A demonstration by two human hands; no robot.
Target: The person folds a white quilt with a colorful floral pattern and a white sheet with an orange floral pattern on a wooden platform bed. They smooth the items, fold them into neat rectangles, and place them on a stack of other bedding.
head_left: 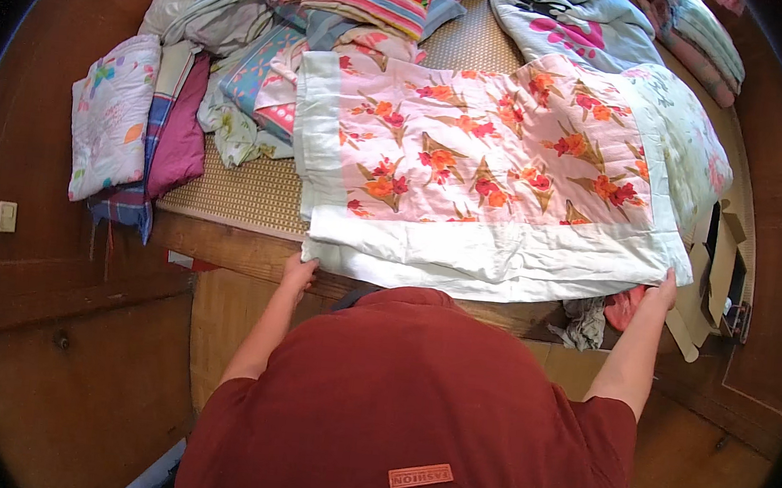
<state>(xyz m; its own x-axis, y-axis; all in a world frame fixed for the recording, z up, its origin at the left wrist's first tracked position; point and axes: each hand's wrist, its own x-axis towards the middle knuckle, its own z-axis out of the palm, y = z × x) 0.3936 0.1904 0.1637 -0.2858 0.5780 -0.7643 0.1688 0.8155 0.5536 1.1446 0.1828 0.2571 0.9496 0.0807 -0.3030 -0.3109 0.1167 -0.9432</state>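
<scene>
A folded pink quilt (501,151) with red and orange flowers and a wide white border lies spread in front of me, its near edge hanging at the bed's wooden front. My left hand (298,271) is closed on its near left corner. At the near right corner, my right hand (664,291) grips the white border. Both arms reach out wide, and the cloth between the hands is slightly wrinkled. The fingers under the cloth are partly hidden.
A woven mat (228,188) covers the bed. Folded bedding (114,118) hangs at the left edge, and heaped quilts (226,6) lie behind. A grey quilt (578,23) sits at the far right. An opened cardboard box (719,263) stands right of my right hand.
</scene>
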